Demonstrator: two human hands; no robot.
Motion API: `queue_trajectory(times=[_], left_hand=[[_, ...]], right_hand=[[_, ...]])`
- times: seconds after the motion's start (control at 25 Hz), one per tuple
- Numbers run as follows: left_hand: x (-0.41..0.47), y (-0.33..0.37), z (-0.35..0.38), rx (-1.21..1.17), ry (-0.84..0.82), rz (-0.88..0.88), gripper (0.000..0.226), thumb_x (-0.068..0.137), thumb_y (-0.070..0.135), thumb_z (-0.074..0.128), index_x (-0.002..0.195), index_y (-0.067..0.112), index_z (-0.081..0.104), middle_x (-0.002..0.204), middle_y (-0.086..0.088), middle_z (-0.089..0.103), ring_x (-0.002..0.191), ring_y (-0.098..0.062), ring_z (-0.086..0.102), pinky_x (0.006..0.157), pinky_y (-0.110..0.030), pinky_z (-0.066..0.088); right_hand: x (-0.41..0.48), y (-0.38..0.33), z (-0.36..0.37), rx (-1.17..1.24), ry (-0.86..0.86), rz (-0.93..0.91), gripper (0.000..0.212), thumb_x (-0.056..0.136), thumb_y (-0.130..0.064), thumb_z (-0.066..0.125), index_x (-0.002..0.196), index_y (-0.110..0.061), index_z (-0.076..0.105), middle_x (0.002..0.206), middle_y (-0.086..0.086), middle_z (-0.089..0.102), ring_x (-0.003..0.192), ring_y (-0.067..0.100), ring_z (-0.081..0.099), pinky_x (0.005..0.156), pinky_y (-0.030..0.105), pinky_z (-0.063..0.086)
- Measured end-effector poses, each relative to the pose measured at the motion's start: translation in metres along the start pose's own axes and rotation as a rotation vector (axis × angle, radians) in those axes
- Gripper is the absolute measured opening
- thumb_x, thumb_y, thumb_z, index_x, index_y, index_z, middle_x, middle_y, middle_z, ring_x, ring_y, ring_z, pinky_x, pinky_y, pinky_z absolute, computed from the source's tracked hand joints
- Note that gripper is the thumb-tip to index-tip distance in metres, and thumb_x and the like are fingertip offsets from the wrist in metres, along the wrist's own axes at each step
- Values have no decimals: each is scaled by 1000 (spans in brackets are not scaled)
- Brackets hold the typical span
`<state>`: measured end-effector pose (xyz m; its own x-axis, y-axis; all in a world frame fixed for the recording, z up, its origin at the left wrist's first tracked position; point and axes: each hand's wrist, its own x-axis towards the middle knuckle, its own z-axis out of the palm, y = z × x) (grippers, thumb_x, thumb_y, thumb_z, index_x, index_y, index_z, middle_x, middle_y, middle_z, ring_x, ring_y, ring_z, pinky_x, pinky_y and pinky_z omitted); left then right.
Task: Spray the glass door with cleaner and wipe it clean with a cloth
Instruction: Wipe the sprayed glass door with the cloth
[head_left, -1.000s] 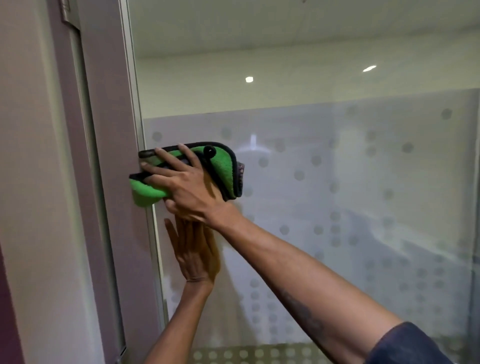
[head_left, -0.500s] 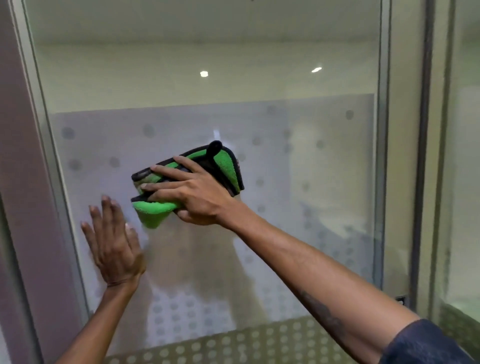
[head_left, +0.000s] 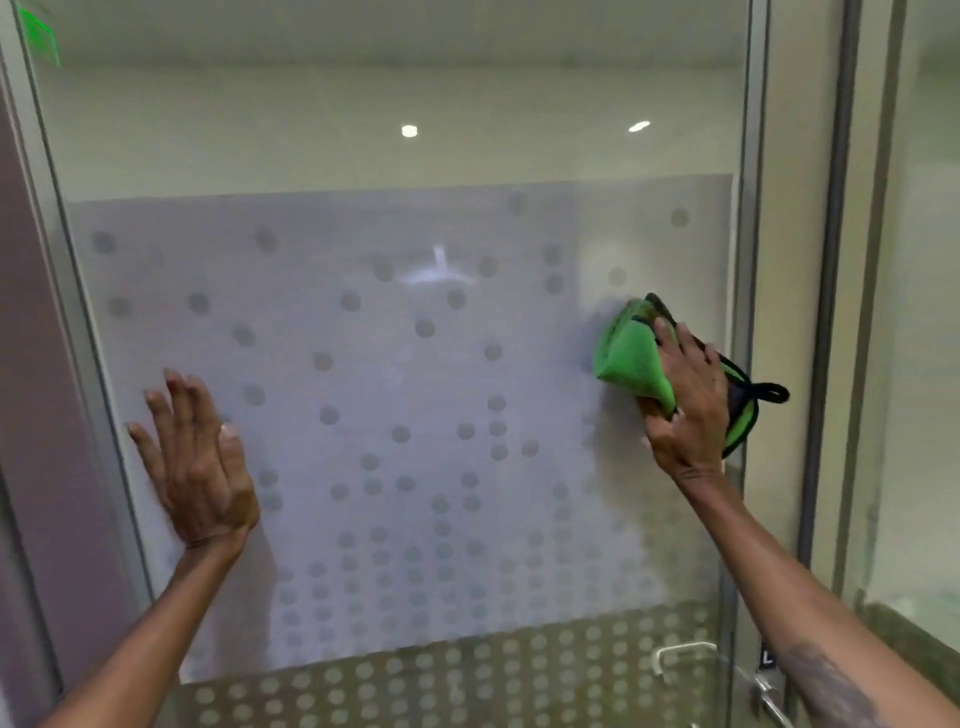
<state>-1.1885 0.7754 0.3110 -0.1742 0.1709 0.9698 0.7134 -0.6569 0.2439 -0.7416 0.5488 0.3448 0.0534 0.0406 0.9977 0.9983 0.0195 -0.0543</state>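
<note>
Fingers of our right hand (head_left: 688, 402) curl around the bunched green microfibre cloth with black trim (head_left: 636, 358), pressing it to the frosted, dot-patterned glass door (head_left: 405, 395) near its right edge. Our left hand (head_left: 200, 465) lies flat and spread on the glass near the left frame, holding nothing. We judge this the wiping step; next we need a firm sweep across a lower band. We count one cloth, one door, two hands, and no spray bottle in view.
</note>
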Motion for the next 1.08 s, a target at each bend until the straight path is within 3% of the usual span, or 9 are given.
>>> queue_trajectory(times=[0.08,0.16,0.24,0.4,0.56,0.72,0.84,0.92,1.08], left_hand=[[-1,-1,0,-5,14,8,57,106,24,30,161,11,19,168,-10,18,158,-26,9,127,-50,-1],[3,-1,0,-9,22,9,57,106,22,33,159,6,23,167,-12,20,158,-28,11,126,-52,1],[1,2,0,-16,19,6,56,105,20,34,158,3,27,166,-15,23,157,-33,15,126,-53,1],[3,4,0,-8,16,-5,54,106,20,33,157,3,30,165,-16,25,156,-35,18,126,-55,5],[1,3,-2,14,-12,-2,55,105,20,33,157,3,29,166,-15,25,156,-33,17,127,-56,7],[1,2,-4,16,-33,0,55,105,21,33,158,4,29,167,-13,23,157,-32,16,127,-55,7],[3,0,-4,87,-21,23,53,105,19,40,155,2,35,163,-15,32,153,-34,27,125,-58,18],[4,-6,-6,77,-35,49,53,105,20,39,154,1,36,162,-17,34,152,-37,29,124,-58,18],[0,-2,-6,-8,-78,61,55,106,24,33,157,3,28,165,-16,27,155,-36,19,127,-57,8]], right_hand=[[-6,-20,13,49,143,191,70,82,-15,55,150,-27,43,152,6,52,144,27,44,119,61,31],[-9,-45,29,126,312,407,74,75,-13,51,149,-16,47,148,19,55,137,29,44,116,65,34],[-20,-74,46,165,398,506,73,74,-14,52,146,-8,51,148,22,54,136,29,42,113,70,35],[-24,-170,86,157,324,374,79,68,-17,55,147,-19,52,161,-20,37,149,19,35,122,60,26],[-17,-263,127,145,184,172,71,69,-11,58,139,-23,60,151,-3,55,148,31,42,120,64,24],[-28,-303,152,85,48,-99,70,73,-16,56,142,-27,61,152,-6,55,150,30,40,120,65,25],[-69,-298,160,103,-59,-282,56,96,-35,31,142,-26,61,152,-6,54,151,30,38,120,65,24],[-107,-299,164,106,-112,-298,72,101,-49,7,141,-25,62,150,-6,56,149,31,40,119,65,25],[-158,-302,167,123,-186,-308,73,101,-48,5,141,-26,62,149,-8,57,147,32,43,120,62,24]])
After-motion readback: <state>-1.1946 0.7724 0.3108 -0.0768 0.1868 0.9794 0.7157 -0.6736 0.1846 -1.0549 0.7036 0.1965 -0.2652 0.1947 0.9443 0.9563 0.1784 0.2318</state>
